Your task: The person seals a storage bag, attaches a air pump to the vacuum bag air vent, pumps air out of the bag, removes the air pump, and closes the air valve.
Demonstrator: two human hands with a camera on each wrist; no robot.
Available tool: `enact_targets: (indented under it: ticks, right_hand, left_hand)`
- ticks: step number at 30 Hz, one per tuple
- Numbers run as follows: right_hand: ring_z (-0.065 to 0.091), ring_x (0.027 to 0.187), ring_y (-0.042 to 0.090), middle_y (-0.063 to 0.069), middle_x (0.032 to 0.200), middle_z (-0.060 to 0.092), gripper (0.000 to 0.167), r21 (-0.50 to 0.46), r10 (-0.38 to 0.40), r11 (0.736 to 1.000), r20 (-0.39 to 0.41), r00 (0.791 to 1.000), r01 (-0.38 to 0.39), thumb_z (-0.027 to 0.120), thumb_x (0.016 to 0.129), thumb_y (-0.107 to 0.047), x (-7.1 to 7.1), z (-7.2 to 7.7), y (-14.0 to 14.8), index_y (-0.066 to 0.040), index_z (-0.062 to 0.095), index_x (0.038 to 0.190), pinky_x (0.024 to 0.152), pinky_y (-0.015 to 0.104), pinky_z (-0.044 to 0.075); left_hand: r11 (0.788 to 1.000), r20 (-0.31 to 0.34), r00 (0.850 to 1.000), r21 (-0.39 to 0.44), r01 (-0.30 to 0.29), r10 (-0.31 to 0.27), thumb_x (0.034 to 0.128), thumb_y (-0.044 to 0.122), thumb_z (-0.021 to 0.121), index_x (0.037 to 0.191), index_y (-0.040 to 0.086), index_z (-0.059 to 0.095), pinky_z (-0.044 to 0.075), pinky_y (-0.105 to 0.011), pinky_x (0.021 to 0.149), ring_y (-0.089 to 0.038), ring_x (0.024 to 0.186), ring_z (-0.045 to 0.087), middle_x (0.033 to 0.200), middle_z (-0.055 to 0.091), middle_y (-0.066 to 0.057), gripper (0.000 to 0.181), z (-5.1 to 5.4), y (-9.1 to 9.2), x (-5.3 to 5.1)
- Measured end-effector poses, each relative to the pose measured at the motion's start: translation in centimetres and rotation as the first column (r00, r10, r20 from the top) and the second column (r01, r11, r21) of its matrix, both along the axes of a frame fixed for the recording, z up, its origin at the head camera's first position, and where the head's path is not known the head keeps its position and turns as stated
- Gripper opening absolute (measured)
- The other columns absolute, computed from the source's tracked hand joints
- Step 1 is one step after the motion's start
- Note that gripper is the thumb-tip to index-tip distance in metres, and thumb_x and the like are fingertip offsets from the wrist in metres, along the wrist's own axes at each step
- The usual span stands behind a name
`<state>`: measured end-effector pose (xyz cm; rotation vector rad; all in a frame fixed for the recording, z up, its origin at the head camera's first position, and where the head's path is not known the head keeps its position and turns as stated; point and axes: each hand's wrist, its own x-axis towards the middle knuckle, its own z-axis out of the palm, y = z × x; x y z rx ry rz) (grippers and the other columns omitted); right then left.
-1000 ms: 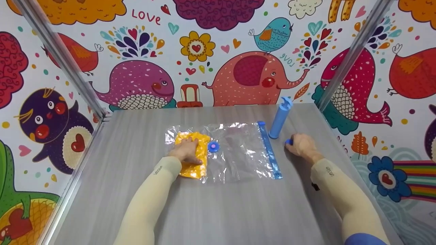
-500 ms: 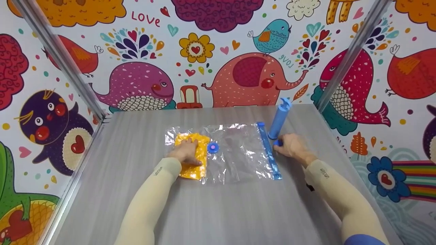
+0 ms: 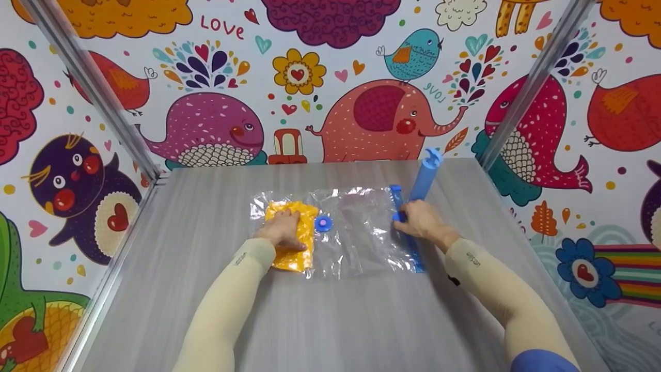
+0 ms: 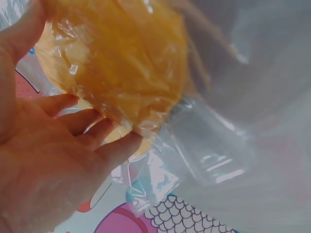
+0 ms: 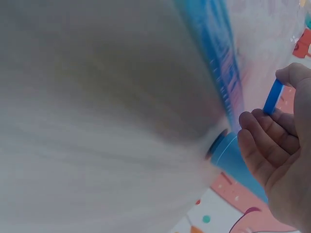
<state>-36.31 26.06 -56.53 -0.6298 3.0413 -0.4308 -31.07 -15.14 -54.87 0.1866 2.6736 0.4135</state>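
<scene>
A clear plastic vacuum storage bag (image 3: 356, 243) lies flat on the table, with a folded yellow cloth-like item (image 3: 298, 262) inside its left end. My left hand (image 3: 280, 229) rests on that yellow part with its fingers spread. Just right of it sits a round blue valve (image 3: 323, 223) with a pink centre. Between thumb and fingers my right hand (image 3: 422, 221) pinches a small round blue cap (image 5: 273, 97), above the bag's blue zip strip (image 3: 417, 262). Behind that hand stands a blue hand pump (image 3: 426, 178), upright, its lower end partly hidden in the head view.
The grey wood-grain table (image 3: 330, 320) extends in front of the bag and to both sides. Walls printed with cartoon animals (image 3: 382, 119) enclose its back and sides, with metal posts (image 3: 532, 82) at the corners.
My right hand has moved left with the blue cap, from right of the pump to over the zip strip. My left hand, the bag and the pump have stayed in place.
</scene>
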Motion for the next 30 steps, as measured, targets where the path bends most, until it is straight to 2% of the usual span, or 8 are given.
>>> enact_targets:
  ticks: [5,9,14,20,24,30]
  right_hand:
    - [0.065,0.075,0.020,0.009,0.087,0.076,0.037,-0.011,0.018,1.000,0.033,0.999,-0.017,0.081,0.099,-0.037,0.0,0.6,-1.4,-0.002,0.081,0.110,0.068,0.036,0.057]
    - [0.066,0.077,0.021,0.010,0.090,0.077,0.036,-0.031,0.030,0.999,0.019,0.999,-0.029,0.082,0.098,-0.035,-0.1,0.9,-2.6,-0.003,0.081,0.114,0.069,0.039,0.060]
    - [0.071,0.084,0.025,0.013,0.099,0.081,0.038,-0.056,0.064,0.996,0.001,0.998,-0.064,0.080,0.098,-0.033,0.0,1.0,-4.0,-0.002,0.082,0.119,0.082,0.048,0.068]
    - [0.076,0.098,0.031,0.015,0.112,0.082,0.042,-0.047,0.100,0.994,-0.030,0.995,-0.102,0.079,0.099,-0.034,0.0,1.1,-5.7,-0.003,0.081,0.127,0.095,0.052,0.068]
    - [0.075,0.098,0.031,0.014,0.109,0.080,0.038,-0.057,0.142,0.988,-0.075,0.987,-0.146,0.080,0.099,-0.034,0.0,1.2,-7.1,-0.004,0.082,0.122,0.092,0.051,0.068]
    - [0.070,0.086,0.026,0.012,0.096,0.076,0.026,-0.049,0.230,0.969,-0.163,0.959,-0.241,0.080,0.096,-0.028,-0.1,1.1,-9.3,-0.005,0.082,0.108,0.078,0.044,0.062]
  left_hand:
    - [1.000,0.000,1.000,-0.008,0.008,-0.008,0.0965,0.045,0.088,0.178,0.005,0.026,0.020,-0.065,0.143,-0.048,0.175,0.018,0.187,0.017,-0.027,0.110,0.1,0.0,0.0]
    - [1.000,0.016,1.000,-0.007,-0.001,0.001,0.0978,0.045,0.087,0.178,0.006,0.025,0.019,-0.065,0.143,-0.048,0.176,0.016,0.188,0.016,-0.025,0.109,0.2,0.0,0.1]
    - [1.000,0.020,1.000,0.004,-0.004,0.004,0.0972,0.043,0.088,0.178,0.006,0.025,0.018,-0.065,0.143,-0.047,0.176,0.015,0.188,0.015,-0.025,0.109,0.1,0.0,0.1]
    - [1.000,0.018,1.000,0.011,-0.002,0.002,0.0966,0.043,0.088,0.178,0.006,0.025,0.018,-0.066,0.143,-0.048,0.176,0.015,0.188,0.015,-0.025,0.109,0.2,0.0,0.0]
    - [1.000,0.017,1.000,0.003,0.005,-0.005,0.0967,0.044,0.088,0.178,0.006,0.025,0.019,-0.067,0.142,-0.049,0.176,0.016,0.187,0.015,-0.026,0.110,0.3,0.0,0.1]
    - [1.000,0.015,1.000,-0.005,0.009,-0.009,0.0965,0.043,0.088,0.178,0.005,0.025,0.022,-0.069,0.141,-0.048,0.176,0.016,0.187,0.016,-0.027,0.110,0.5,0.1,0.3]
